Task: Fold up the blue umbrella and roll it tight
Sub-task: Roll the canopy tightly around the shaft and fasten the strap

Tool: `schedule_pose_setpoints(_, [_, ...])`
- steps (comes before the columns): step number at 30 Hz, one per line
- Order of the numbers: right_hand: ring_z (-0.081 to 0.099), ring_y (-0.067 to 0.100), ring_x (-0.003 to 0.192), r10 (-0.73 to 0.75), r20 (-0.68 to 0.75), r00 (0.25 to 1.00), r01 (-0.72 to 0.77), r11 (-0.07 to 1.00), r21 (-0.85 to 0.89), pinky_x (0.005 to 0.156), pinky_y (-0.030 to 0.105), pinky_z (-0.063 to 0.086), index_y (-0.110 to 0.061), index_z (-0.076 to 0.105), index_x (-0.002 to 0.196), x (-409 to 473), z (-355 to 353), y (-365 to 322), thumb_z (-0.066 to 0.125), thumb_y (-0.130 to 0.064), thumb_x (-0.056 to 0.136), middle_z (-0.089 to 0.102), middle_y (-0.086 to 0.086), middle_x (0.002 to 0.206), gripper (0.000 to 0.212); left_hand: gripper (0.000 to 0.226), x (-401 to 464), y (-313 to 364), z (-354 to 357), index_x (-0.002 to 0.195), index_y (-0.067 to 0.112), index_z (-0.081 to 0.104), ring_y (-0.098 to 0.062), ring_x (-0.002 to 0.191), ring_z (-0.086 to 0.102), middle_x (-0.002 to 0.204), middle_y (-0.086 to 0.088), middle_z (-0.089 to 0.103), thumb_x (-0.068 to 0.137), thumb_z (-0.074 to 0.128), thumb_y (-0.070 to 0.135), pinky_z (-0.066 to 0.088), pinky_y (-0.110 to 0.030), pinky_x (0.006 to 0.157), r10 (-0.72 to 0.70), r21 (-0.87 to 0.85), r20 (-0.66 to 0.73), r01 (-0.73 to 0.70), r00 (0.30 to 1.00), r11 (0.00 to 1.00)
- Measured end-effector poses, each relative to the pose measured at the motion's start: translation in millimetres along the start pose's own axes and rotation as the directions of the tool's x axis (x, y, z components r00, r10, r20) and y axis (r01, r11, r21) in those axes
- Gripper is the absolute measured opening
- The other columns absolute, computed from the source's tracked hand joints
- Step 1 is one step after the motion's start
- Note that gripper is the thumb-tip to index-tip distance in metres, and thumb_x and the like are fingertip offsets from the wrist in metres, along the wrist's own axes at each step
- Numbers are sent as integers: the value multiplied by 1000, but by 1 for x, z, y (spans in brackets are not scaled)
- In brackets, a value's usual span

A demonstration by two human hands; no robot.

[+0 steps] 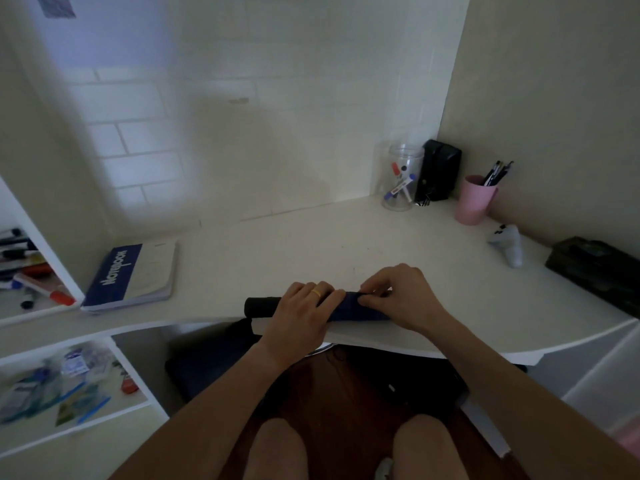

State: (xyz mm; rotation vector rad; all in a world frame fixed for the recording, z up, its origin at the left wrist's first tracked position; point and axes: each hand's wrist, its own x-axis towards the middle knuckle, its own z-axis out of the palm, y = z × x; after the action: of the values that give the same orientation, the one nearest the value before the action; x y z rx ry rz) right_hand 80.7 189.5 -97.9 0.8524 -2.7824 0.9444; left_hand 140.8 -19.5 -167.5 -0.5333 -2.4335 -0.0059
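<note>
The white curved tabletop [311, 244] fills the middle of the view, with a blue-and-cream paper notebook [133, 275] at its left and a pink plastic pen cup [474, 200] at the far right corner. Along the near edge lies the collapsed blue fabric umbrella [353, 308], its black handle [261, 305] pointing left. The left hand [301, 317] is wrapped over the shaft just right of the handle, clamped on it. The right hand [403, 296] pinches the canopy cloth between thumb and fingertips, touching the roll. The folding looks done and the rolling appears under way. Next, I judge, the cloth needs turning snugly around the shaft while the left hand holds firm, then fastening; no strap is visible.
</note>
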Motion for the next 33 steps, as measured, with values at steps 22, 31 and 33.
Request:
schedule_pose_setpoints(22, [74,26,83,269,349,898,-421,755,503,75,34,60,-7,80,88,13,-37,-32,79,-24,77,78,12,88,21,71,46,31,-45,149,5,39,-30,109,63,116,-11,66,84,65,21,44,-47,103,-21,128,-68,29,997,991])
schedule_pose_setpoints(31, [66,15,105,193,-296,935,83,693,716,90,27,53,-24,60,120,-30,-13,-68,57,-52,88,69,-3,113,43,23,100,29,-104,93,16,63,-22,77,70,82,-3,72,83,82,21,58,-36,71,-788,-909,167,403,592,110])
schedule_pose_setpoints(33, [65,3,97,45,-322,946,104,897,431,80,23,54,-30,46,132,-39,10,-75,52,-65,87,65,-14,115,57,20,108,41,-115,89,7,67,-24,72,71,75,-8,72,82,84,17,60,-39,72,-747,-906,422,263,513,-331])
